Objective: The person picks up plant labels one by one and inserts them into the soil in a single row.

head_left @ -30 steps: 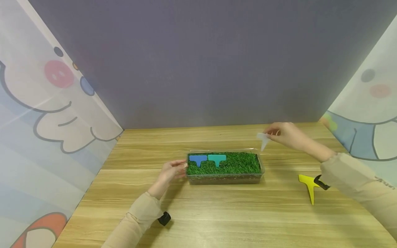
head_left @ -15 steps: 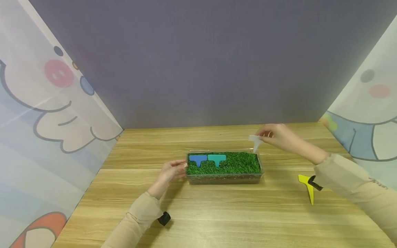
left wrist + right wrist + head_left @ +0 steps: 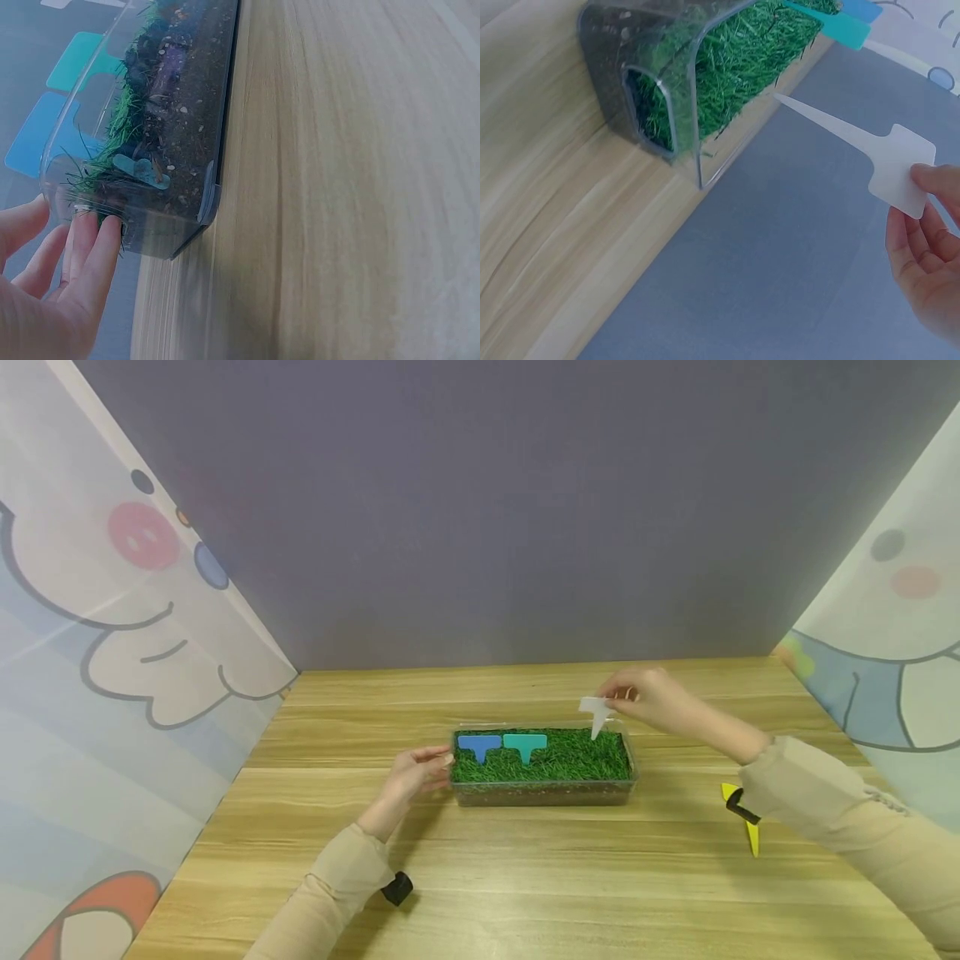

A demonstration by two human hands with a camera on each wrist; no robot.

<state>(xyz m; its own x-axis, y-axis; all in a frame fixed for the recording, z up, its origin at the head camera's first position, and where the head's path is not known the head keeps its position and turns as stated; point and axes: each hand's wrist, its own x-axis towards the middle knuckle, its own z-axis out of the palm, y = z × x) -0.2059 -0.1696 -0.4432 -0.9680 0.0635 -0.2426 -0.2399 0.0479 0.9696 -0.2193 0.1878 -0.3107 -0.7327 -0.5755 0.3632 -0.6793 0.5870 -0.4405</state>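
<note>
A clear box [image 3: 543, 793] of green grass over dark soil stands on the table. Blue [image 3: 479, 744] and teal [image 3: 525, 743] T-shaped tags stand upright in its left half. My left hand [image 3: 408, 777] touches the box's left end with extended fingers, seen close in the left wrist view beside the clear wall [image 3: 161, 232]. Above the right part of the grass, my right hand [image 3: 652, 697] pinches a white T-shaped tag [image 3: 598, 712] by its wide head. In the right wrist view the white tag [image 3: 904, 169] points its narrow tip toward the box.
A yellow T-shaped tag [image 3: 753, 838] lies on the wooden table [image 3: 570, 877] at the right, partly covered by the black band at my right wrist. A dark grey wall [image 3: 510, 527] rises behind the table, with cartoon-printed sheets [image 3: 90, 693] on both sides.
My right hand has moved left and slightly down with the white tag, from beyond the box's right end to above the grass. My left hand has stayed at the box.
</note>
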